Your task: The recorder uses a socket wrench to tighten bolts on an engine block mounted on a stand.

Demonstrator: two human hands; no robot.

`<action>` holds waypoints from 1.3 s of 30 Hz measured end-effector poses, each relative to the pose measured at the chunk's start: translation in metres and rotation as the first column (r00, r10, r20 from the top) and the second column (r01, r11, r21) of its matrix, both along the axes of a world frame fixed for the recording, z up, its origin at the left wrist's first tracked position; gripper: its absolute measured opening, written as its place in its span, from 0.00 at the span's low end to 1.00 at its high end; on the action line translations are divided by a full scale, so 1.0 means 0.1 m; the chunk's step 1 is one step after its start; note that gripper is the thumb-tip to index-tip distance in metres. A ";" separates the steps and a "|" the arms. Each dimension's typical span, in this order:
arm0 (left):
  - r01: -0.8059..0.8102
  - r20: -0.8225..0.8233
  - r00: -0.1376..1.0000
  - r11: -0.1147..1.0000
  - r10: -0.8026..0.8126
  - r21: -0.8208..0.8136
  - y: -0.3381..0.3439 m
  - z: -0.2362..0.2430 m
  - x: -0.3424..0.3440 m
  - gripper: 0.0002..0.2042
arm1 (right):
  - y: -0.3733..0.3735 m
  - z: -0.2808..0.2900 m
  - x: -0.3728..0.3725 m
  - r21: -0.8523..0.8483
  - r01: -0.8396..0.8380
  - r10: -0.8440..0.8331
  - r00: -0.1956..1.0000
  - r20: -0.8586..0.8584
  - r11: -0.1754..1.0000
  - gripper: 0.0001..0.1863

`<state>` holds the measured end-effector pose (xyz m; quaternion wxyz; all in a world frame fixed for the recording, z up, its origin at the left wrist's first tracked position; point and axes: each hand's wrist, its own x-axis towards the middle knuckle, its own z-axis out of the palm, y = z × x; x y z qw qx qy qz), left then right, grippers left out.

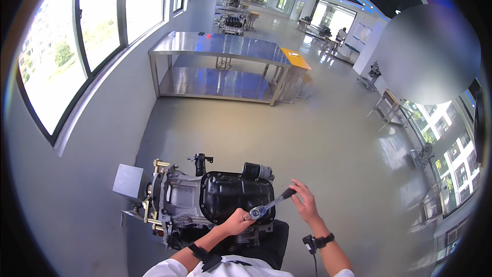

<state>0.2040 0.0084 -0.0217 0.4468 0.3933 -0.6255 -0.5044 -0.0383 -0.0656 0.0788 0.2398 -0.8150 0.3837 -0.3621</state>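
A ratchet wrench (274, 202) lies over the near right corner of the black oil pan (233, 191) on an upturned engine (180, 195), its handle slanting out past the pan's right edge. The left hand (237, 222) is curled closed at the ratchet's round head, just by the pan's near edge; the right hand (306, 204), apart from it, has thumb and fingers about the black handle end, though how firmly I cannot tell. Beyond, a steel workbench (220, 45) carries a small red object (208, 36) near its tabletop's far edge
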 end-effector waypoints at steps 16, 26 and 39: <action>-0.092 0.039 0.995 0.996 0.093 -0.022 0.03 0.06 -0.02 0.15 | -0.18 -0.32 0.55 -0.021 0.229 -0.216 0.941 0.259 0.973 0.13; 0.017 0.029 0.999 0.992 -0.014 -0.124 0.03 0.05 -0.09 0.03 | 2.33 -0.44 -0.28 0.487 0.432 -0.509 0.860 0.030 0.759 0.18; -0.102 -0.021 0.995 0.975 0.100 -0.196 0.03 0.09 -0.14 0.11 | 0.95 -0.33 -0.16 0.739 -0.011 -0.561 0.644 0.521 0.674 0.20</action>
